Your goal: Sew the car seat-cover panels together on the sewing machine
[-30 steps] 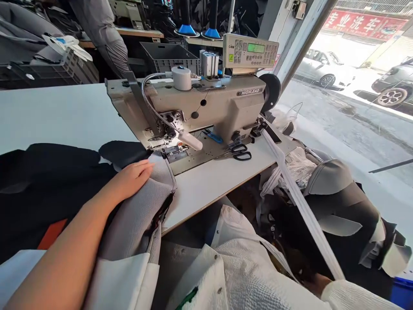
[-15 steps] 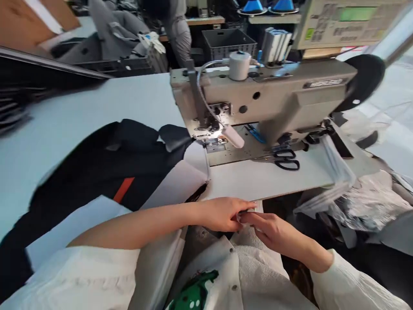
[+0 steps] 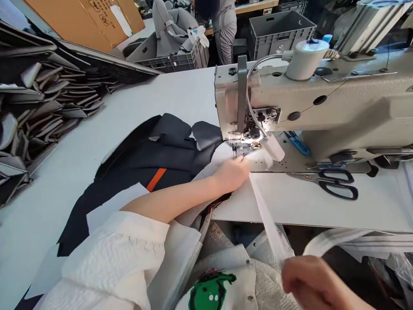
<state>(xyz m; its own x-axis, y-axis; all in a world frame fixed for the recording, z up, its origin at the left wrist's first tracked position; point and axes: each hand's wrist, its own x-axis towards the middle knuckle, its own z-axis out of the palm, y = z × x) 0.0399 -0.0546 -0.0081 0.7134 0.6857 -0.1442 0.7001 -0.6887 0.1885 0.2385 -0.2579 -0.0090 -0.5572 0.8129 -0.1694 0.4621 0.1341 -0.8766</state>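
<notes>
My left hand (image 3: pixel 230 174) is closed on the end of a white tape strip (image 3: pixel 266 215) and holds it on the grey mesh fabric (image 3: pixel 209 170) just in front of the needle of the beige sewing machine (image 3: pixel 309 103). The strip runs down over the table edge to my right hand (image 3: pixel 311 284), low in the view, which pinches it further along. Black fabric with an orange stripe (image 3: pixel 151 163) lies under and left of my left arm.
Black scissors (image 3: pixel 335 181) and a blue thread snip (image 3: pixel 298 144) lie on the machine bed to the right. Stacked dark cut pieces (image 3: pixel 35 107) fill the left edge. Grey crates (image 3: pixel 277 28), cardboard boxes (image 3: pixel 84 21) and a standing person (image 3: pixel 222 21) are behind the white table (image 3: pixel 161 94).
Both hands were together at the table edge. My left hand has moved up to the needle with the strip's end, and my right hand has dropped lower right along the strip.
</notes>
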